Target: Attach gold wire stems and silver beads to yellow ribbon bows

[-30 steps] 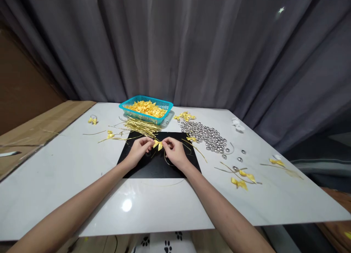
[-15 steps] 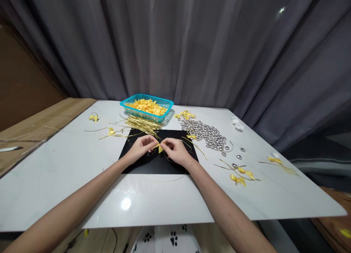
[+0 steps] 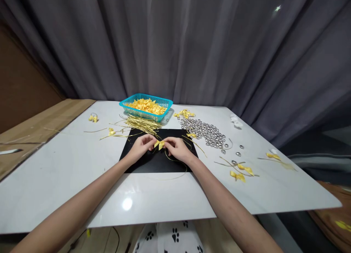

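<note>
Between my two hands, over a black mat [image 3: 156, 165], is a small yellow ribbon bow [image 3: 159, 145]. My left hand [image 3: 144, 145] pinches the bow's left side with thumb and index finger. On its other side, my right hand [image 3: 175, 147] grips the bow the same way, fingertips closed. A thin gold cord [image 3: 182, 165] trails in a loop from beneath my right hand, past the mat's front edge onto the white table. How the cord joins the bow is hidden by my fingers.
Behind the mat stands a turquoise basket [image 3: 168, 103] filled with yellow bows, with a bundle of gold cords [image 3: 142, 124] before it. Silver beads [image 3: 208, 132] are heaped to the right. Loose bows with cords [image 3: 238, 176] lie farther right. Cardboard [image 3: 35, 126] borders the left.
The bow between my fingers has turned, so more of its yellow ribbon shows now. My hands have stayed in nearly the same place. The view has shifted slightly.
</note>
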### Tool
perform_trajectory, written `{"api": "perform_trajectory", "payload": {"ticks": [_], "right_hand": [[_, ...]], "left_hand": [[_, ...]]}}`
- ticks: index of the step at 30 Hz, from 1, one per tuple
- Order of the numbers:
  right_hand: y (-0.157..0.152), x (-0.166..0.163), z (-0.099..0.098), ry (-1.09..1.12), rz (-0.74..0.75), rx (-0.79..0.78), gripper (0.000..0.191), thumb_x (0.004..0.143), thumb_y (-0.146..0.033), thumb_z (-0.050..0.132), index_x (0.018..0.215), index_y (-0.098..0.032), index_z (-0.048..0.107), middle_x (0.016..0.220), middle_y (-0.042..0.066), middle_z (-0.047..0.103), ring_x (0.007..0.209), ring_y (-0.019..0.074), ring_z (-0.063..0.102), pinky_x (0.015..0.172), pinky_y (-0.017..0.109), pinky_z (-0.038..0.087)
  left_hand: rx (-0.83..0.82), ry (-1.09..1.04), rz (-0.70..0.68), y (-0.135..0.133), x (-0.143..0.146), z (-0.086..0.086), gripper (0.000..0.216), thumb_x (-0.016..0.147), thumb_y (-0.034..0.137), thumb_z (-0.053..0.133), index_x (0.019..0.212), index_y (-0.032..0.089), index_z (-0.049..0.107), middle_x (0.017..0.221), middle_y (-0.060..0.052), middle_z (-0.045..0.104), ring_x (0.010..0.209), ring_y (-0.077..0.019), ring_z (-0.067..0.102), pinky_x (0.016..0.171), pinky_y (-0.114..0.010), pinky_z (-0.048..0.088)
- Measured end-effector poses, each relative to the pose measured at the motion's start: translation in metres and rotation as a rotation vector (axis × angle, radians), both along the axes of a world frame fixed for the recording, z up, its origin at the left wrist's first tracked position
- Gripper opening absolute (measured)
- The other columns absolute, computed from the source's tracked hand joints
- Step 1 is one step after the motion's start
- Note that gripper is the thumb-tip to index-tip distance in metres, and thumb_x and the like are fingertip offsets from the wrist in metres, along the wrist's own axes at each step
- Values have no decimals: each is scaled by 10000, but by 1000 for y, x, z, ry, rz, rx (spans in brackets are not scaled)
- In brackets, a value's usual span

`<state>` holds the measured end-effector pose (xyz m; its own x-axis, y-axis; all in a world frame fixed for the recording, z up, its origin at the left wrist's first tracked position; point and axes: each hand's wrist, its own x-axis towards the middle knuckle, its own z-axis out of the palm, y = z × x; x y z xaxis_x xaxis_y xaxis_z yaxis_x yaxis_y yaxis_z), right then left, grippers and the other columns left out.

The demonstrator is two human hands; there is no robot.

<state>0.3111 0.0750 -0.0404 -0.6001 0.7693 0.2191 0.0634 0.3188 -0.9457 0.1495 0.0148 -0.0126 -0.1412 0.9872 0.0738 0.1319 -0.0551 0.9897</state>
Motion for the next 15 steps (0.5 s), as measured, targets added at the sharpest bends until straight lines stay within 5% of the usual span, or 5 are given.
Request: {"api": "perform_trajectory", "payload": {"ticks": [6,10,15], "right_hand": [[-9,-6,7,208,-95,-145,328,805,-242,446,1126,-185,484,724,-43,545,392,34,468,443,176,412],[-17,-10,11,285,-195,-235,218,757,-265,507,943,-154,516,688,-23,587,410,55,498,436,182,418],[-32,-11,14,228,-296,48,185,780,-331,562,782,-149,590,705,31,642,514,101,568,479,203,459]], "left_hand": [[-36,-195,91,-4,9,3,336,549,373,774,728,156,590,657,19,586,575,-82,535,578,-201,443],[-14,-301,140,-10,23,5,354,547,357,783,729,167,546,693,35,567,634,-74,549,614,-184,460],[-1,-364,189,-14,28,3,326,545,341,786,694,166,556,723,32,573,671,-81,550,622,-184,466]]}}
